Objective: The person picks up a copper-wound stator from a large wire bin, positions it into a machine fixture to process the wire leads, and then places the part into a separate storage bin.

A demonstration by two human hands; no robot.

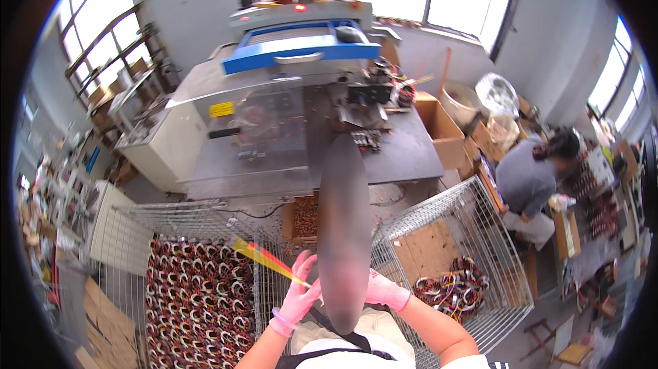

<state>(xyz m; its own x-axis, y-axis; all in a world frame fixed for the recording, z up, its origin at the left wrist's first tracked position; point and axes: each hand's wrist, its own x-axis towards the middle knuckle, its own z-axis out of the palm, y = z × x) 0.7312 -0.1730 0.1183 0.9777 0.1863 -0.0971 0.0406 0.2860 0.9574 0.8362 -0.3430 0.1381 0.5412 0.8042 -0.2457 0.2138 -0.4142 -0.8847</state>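
My left hand [297, 300], in a pink glove, is closed round one end of a bundle of thin yellow and red strips [269, 261]. The strips fan out up and to the left, above a wire cage packed with rows of wound coils with coloured leads [199, 293]. My right hand [388, 293], also gloved in pink, is to the right at about the same height. A blurred grey oval [343, 218] covers the space between my hands and hides the right fingers, so I cannot tell what they hold.
A second wire cage [500, 300] at right holds a cardboard sheet and a few coils [456, 290]. Ahead stands a machine table [411, 146] with a clear guard panel [274, 122] and blue frame [236, 64]. A person [524, 177] bends over at far right.
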